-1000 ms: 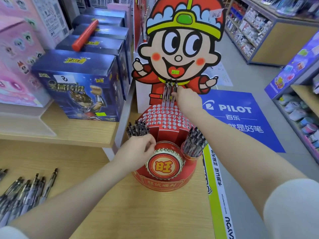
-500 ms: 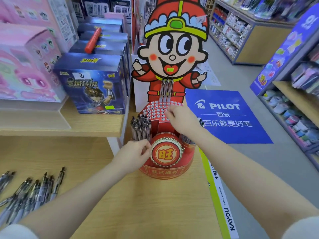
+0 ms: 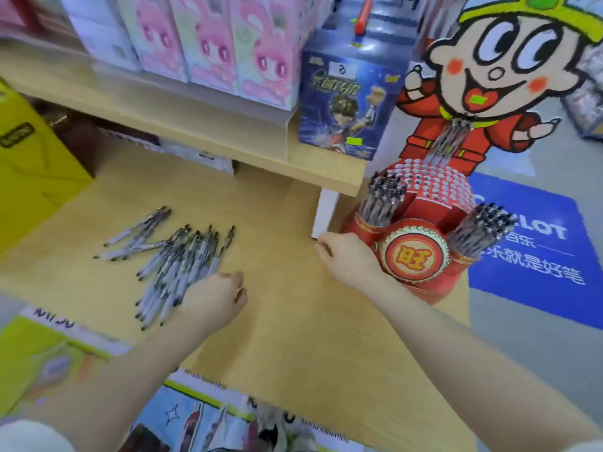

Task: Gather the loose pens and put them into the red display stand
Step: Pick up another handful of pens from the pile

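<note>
Fingers of both my hands loosely curled, empty. Left hand (image 3: 218,296) moved off red display stand (image 3: 421,230) to loose pens (image 3: 176,259) piled on shelf; right hand (image 3: 346,256) trails beside stand. Next batch awaits.

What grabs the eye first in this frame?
The red display stand at the right edge of the wooden shelf, with its big cartoon cutout rising behind it and pens bunched in its cups. Next, the heap of loose pens on the shelf to the left, with the left hand right beside it.
</note>
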